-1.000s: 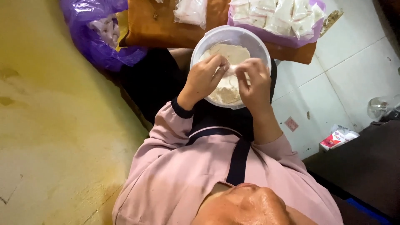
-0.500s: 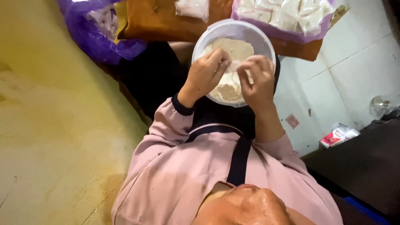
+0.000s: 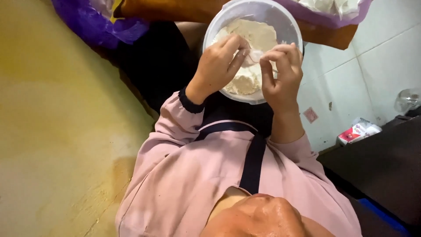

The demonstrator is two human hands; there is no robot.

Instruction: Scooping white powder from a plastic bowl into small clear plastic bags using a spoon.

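Top edge cuts off the purple bag [image 3: 94, 22], brown board [image 3: 175, 11] and a tray of white pieces [image 3: 329, 6]. Pinched item is too small to identify. White round bowl [image 3: 289, 26] in the lap holds pale dough-like filling [image 3: 252, 37]. Left hand [image 3: 219, 66] and right hand [image 3: 280, 74] hover over the bowl, fingertips narrowed together on a thin pale wrapper [image 3: 254, 56].
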